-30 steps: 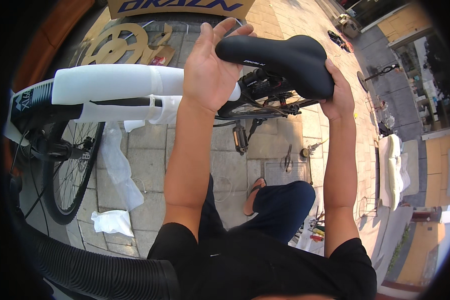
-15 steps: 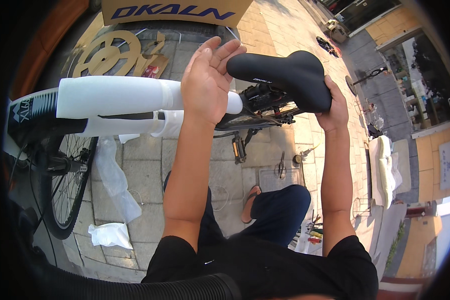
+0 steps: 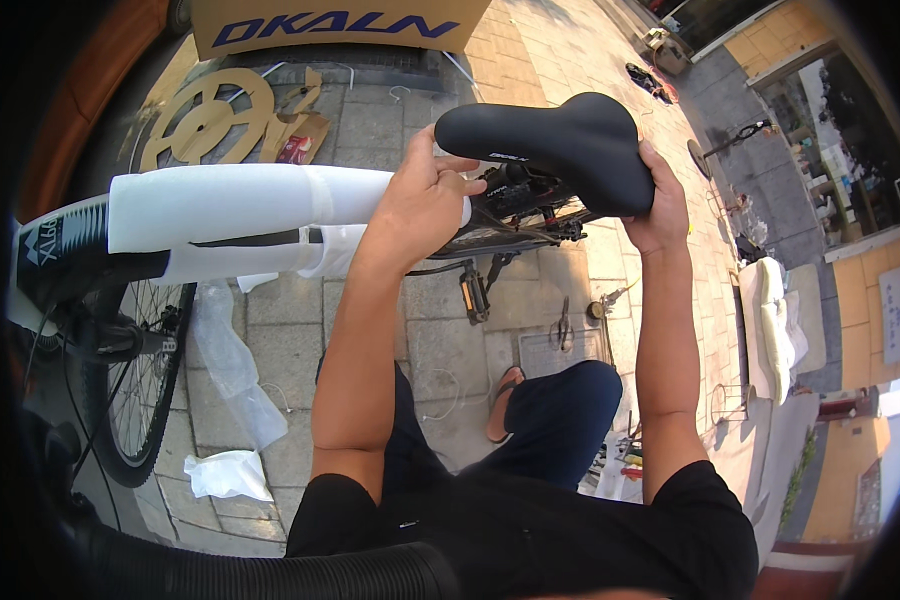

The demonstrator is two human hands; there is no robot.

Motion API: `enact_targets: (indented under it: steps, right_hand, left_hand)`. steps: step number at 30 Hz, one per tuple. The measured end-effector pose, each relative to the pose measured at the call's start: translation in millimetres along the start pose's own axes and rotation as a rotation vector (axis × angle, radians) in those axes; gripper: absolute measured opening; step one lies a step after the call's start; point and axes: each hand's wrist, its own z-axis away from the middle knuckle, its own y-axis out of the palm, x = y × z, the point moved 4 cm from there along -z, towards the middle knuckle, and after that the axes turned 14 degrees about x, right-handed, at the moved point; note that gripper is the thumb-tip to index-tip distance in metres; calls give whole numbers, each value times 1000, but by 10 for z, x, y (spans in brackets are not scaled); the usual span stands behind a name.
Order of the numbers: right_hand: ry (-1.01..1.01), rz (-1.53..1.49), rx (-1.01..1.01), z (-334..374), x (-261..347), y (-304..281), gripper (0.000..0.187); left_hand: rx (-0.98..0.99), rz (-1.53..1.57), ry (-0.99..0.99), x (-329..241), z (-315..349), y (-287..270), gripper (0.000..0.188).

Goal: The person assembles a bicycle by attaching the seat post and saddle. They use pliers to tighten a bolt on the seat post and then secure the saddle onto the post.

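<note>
A black bicycle saddle (image 3: 550,150) sits above the rear part of a bicycle, its narrow nose pointing left. My right hand (image 3: 662,205) grips its wide back end, thumb along the side and the other fingers mostly hidden beneath. At the nose, my left hand (image 3: 425,205) has its thumb against the tip and its fingers curled below. White foam sleeves (image 3: 240,205) cover the bicycle's tubes, and my left wrist is close to the end of the upper one. A pedal (image 3: 474,293) hangs under the frame. What lies directly under the saddle is partly hidden.
The front wheel (image 3: 135,390) stands at the left. Clear plastic wrap (image 3: 232,365) and a white packet (image 3: 228,475) lie on the paving. A large cardboard box (image 3: 340,30) and cardboard cutouts (image 3: 210,120) are at the far side. Tools (image 3: 625,460) lie by my right knee.
My left hand has turned from an open palm beside the saddle's nose to a hold around it. The saddle has shifted slightly left in view; my right hand keeps its grip.
</note>
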Motion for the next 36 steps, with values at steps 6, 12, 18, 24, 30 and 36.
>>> enact_targets:
  steps: [6, 12, 18, 24, 30, 36]
  right_hand:
    - [-47, 95, -327, 23, -36, 32, 34]
    - [-48, 79, -213, 4, -13, 69, 35]
    - [-71, 123, -335, -18, -87, -4, 34]
    - [-40, 135, -238, 21, -61, -43, 35]
    - [-39, 85, -260, 51, -51, -24, 35]
    - [-35, 87, -189, 33, -42, 14, 36]
  left_hand:
    - [-92, -410, 319, 178, -177, 23, 47]
    - [35, -194, 176, 394, -281, 148, 37]
    - [-38, -50, 214, 112, -168, -61, 25]
    - [-72, 113, 236, 99, -197, -41, 29]
    - [-78, 126, 224, 115, -211, -55, 29]
    - [-45, 130, 234, 115, -224, -45, 30]
